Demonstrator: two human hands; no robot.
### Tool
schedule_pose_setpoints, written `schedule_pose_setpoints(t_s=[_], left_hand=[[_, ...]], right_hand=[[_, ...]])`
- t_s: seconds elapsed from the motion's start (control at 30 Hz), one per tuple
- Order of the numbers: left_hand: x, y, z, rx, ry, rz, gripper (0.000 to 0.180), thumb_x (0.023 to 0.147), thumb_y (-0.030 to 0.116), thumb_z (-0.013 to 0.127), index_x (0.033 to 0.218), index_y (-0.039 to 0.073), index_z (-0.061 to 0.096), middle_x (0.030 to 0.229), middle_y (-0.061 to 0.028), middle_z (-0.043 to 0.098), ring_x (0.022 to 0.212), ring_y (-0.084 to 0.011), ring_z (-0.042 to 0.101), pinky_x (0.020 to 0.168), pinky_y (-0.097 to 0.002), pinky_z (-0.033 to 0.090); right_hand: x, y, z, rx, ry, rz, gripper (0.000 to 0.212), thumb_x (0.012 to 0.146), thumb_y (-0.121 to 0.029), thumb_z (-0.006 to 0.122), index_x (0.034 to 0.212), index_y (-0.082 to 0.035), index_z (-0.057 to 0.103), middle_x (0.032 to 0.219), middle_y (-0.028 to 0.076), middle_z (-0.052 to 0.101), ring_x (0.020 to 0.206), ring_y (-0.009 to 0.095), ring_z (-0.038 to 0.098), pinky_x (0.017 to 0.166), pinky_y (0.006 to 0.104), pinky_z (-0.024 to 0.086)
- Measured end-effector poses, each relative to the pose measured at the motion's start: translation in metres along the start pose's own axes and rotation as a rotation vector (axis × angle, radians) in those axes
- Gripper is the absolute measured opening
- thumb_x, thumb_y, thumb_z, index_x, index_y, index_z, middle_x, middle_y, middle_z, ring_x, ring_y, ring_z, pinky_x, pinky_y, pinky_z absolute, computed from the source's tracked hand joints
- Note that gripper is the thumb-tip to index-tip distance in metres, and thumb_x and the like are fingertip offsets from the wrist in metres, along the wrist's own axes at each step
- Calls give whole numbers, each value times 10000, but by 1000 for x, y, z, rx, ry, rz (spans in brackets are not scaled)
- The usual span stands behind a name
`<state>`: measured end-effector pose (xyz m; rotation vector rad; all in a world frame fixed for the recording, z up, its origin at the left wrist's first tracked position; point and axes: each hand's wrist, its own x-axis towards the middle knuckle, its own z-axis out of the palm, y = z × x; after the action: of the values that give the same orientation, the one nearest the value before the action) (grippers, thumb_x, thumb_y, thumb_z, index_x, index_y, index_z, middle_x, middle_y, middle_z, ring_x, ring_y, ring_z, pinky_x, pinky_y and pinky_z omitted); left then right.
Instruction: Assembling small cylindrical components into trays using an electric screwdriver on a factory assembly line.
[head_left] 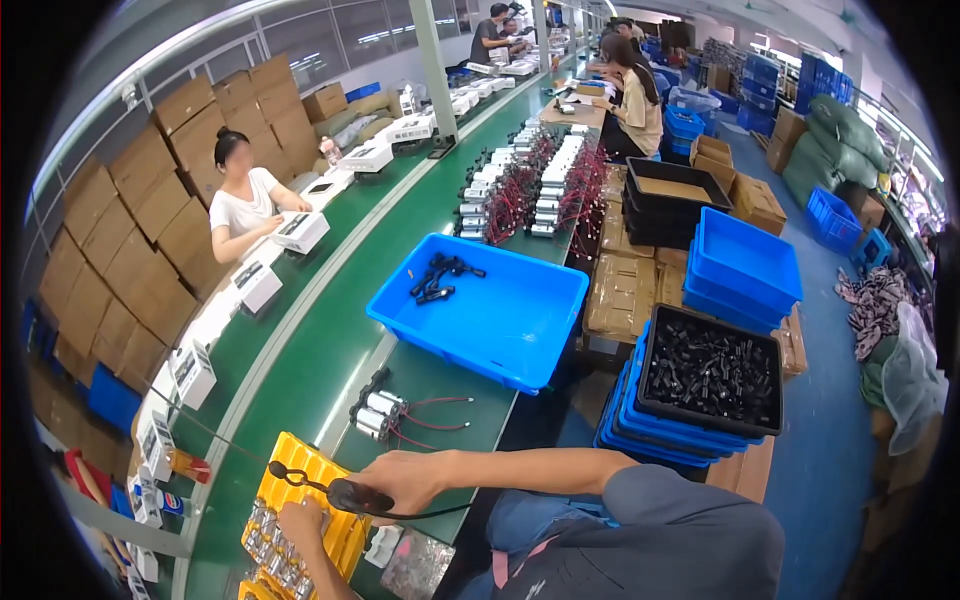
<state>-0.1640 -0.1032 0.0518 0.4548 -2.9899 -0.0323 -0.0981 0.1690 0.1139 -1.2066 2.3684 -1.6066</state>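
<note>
My right hand (405, 478) is closed round a black electric screwdriver (358, 497). A ring at the tool's end is hooked to a thin hanging line, and a black cable trails to the right. My left hand (303, 522) reaches into a yellow tray (343, 535) holding several silver metal parts (270, 545). Its fingers are bent together, and what they grip is hidden. Just beyond my hands, a silver-and-black motor assembly (378, 410) with red wires lies on the green bench.
A blue bin (480, 320) with a few black parts stands ahead. Behind it lie rows of motor assemblies (560, 180) with red wires. To the right, a black tray of small black parts (710, 370) tops stacked blue bins. Across the line, a person (255, 205) handles a white box (300, 232).
</note>
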Motion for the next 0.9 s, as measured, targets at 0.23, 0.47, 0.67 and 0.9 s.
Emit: schedule_pose_setpoints(t_s=[0.23, 0.47, 0.67, 0.9], left_hand=[[-2, -17, 12, -102, 207, -40, 501, 743, 386, 615, 779, -113, 613, 817, -300, 635, 764, -382, 656, 688, -453, 525], [24, -71, 6, -894, -170, -240, 479, 792, 443, 622, 763, -35, 598, 670, -167, 596, 595, -193, 610, 505, -295, 478], [-2, -80, -77, -1997, -114, -380, 336, 845, 364, 603, 905, 36, 565, 607, -56, 523, 471, -115, 475, 412, -234, 359], [-63, -135, -102, -2244, -318, -69, 439, 842, 401, 585, 1059, 20, 561, 851, -68, 538, 686, -151, 434, 593, -298, 363]], right_hand=[[13, 5, -44, -383, -114, -110, 746, 679, -369, 733, 1275, -31, 439, 980, 204, 604, 918, 360, 588, 778, 408, 476], [10, 96, -166, -313, 532, 207, 553, 776, -311, 656, 1238, -39, 520, 1035, 173, 643, 964, 293, 620, 869, 385, 479], [-29, 235, -209, -760, 312, 854, 694, 752, -454, 656, 1296, -77, 446, 1265, 239, 450, 1132, 403, 493, 926, 476, 439], [-24, 275, -188, -825, 149, 847, 637, 785, -415, 637, 1303, -98, 447, 1307, 238, 423, 1150, 388, 489, 924, 473, 443]])
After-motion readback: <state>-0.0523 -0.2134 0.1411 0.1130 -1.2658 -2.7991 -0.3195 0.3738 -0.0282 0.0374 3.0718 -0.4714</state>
